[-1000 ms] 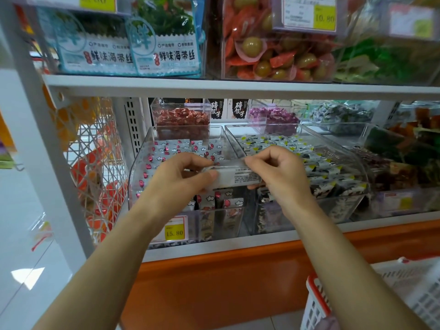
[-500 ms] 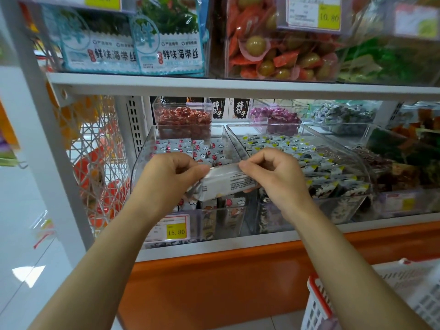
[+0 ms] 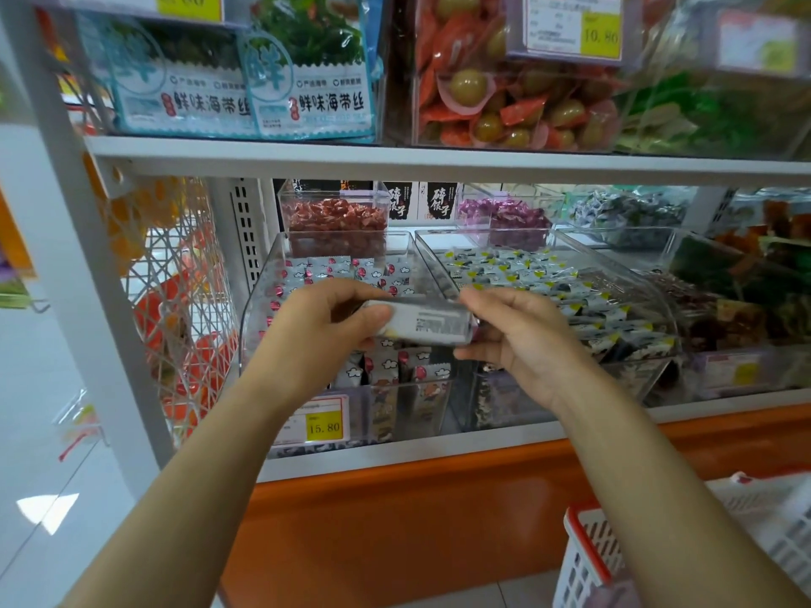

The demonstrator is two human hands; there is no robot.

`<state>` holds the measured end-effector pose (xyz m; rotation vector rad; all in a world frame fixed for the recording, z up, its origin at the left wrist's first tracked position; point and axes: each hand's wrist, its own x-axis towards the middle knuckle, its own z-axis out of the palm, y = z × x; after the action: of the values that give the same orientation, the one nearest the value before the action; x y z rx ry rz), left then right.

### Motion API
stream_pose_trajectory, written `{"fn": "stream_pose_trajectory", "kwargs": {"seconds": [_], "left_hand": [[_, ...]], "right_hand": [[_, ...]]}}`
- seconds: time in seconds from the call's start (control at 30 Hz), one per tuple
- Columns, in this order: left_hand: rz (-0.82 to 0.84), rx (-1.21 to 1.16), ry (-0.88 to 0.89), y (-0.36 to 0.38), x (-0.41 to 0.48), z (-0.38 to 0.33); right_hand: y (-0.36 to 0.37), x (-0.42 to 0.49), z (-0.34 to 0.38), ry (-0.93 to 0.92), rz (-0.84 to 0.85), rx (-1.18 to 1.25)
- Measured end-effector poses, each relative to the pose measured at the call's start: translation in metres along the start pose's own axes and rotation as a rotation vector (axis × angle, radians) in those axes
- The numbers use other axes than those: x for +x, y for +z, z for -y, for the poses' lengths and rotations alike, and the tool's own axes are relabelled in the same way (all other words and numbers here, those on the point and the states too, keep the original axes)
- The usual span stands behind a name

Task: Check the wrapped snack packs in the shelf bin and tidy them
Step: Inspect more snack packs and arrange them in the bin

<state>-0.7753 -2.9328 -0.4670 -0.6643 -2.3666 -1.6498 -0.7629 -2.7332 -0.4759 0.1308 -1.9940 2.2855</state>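
Note:
A small silver-white wrapped snack pack (image 3: 428, 323) with printed text facing me is held between both hands above the clear shelf bin (image 3: 263, 300). My left hand (image 3: 320, 331) grips its left end with thumb and fingers. The pack's right end is pinched by my right hand (image 3: 522, 340). Below and behind the pack, the bin holds several more packs (image 3: 333, 269) printed with clouds and red dots.
A second clear bin (image 3: 632, 274) of yellow-marked packs stands just right. Small tubs of red (image 3: 335, 221) and purple (image 3: 504, 217) sweets sit behind. A white shelf board (image 3: 395, 162) runs overhead. A price tag (image 3: 322, 425) fronts the bin. A red-rimmed white basket (image 3: 614, 550) is lower right.
The pack has been turned between my fingers from tilted to nearly level, and both hands sit slightly lower over the bin.

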Motion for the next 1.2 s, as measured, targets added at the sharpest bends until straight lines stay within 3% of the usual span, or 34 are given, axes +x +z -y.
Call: {"fn": "stream_pose_trajectory", "kwargs": {"seconds": [0.13, 0.23, 0.33, 0.4, 0.47, 0.57, 0.8, 0.97, 1.2], "left_hand": [[-0.125, -0.029, -0.052, 0.007, 0.006, 0.004], [-0.153, -0.064, -0.063, 0.017, 0.007, 0.006], [-0.200, 0.122, 0.094, 0.022, 0.007, 0.007], [-0.064, 0.347, 0.246, 0.024, 0.008, 0.008], [0.106, 0.521, 0.285, 0.028, 0.008, 0.013], [0.233, 0.652, 0.223, 0.031, 0.008, 0.019], [0.264, 0.809, 0.165, 0.033, 0.013, 0.030], [0.237, 0.739, 0.165, 0.038, 0.019, 0.034], [0.116, 0.820, 0.157, 0.042, 0.034, 0.040]], "right_hand": [[0.001, -0.001, -0.002, -0.173, 0.068, -0.031], [-0.004, 0.000, -0.003, -0.245, -0.078, -0.065], [-0.012, 0.002, -0.003, -0.236, -0.254, 0.062], [-0.016, 0.003, -0.003, -0.240, -0.350, 0.083], [-0.017, 0.003, -0.004, -0.252, -0.388, 0.091], [-0.016, 0.003, -0.003, -0.246, -0.384, 0.119], [-0.019, 0.003, 0.000, -0.230, -0.336, 0.041], [-0.019, 0.004, 0.000, -0.224, -0.355, -0.008], [-0.018, 0.002, -0.003, -0.243, -0.302, -0.146]]}}
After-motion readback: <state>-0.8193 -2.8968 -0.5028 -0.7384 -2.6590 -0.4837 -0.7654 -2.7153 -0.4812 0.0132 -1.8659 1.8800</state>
